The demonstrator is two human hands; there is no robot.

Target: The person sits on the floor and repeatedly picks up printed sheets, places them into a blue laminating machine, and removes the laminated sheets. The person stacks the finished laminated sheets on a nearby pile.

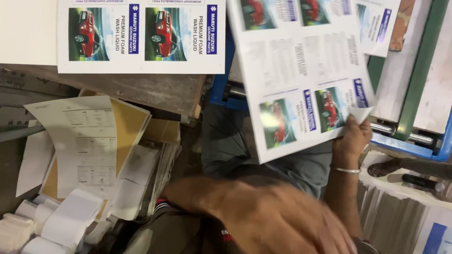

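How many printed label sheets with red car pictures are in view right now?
2 for sure: one printed sheet lies flat at top left; a second glossy sheet is gripped at its lower corner by the right hand. The left hand is blurred and empty. More sheets may be hidden beneath.

printed label sheets (301, 70): 2 | hands (351, 138): 2 | paper rolls (70, 218): several

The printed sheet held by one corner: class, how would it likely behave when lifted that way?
The printed sheet looks thin and probably floppy, since the right hand pinches only its lower corner. Its glossy sheen suggests it may slip. It seems light, as one hand carries it.
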